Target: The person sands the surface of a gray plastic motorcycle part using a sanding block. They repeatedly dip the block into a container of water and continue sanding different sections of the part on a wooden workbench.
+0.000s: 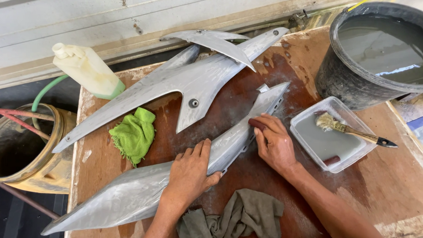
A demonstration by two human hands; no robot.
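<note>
Crumpled at the near table edge lies a grey-green rag [235, 218], between the person's two forearms. Just beyond it, a long grey panel [176, 173] lies flat on the wooden table [395, 182], its long axis running diagonally from the near left corner, where it tapers to a point, up to the right toward the black water bucket [361, 55]. Left hand [190, 174] rests palm-down across the panel's middle, fingers spread flat, pressing rather than gripping. Right hand [274, 142] is curled, fingers closed on a small dark red block [257, 123] held against the panel's upper right section. A second grey panel [181, 82] lies farther back, roughly parallel. Green cloth [133, 134] sits between the two panels. A clear tray [311, 119] of water with a brush [350, 131] stands just right of the right hand.
</note>
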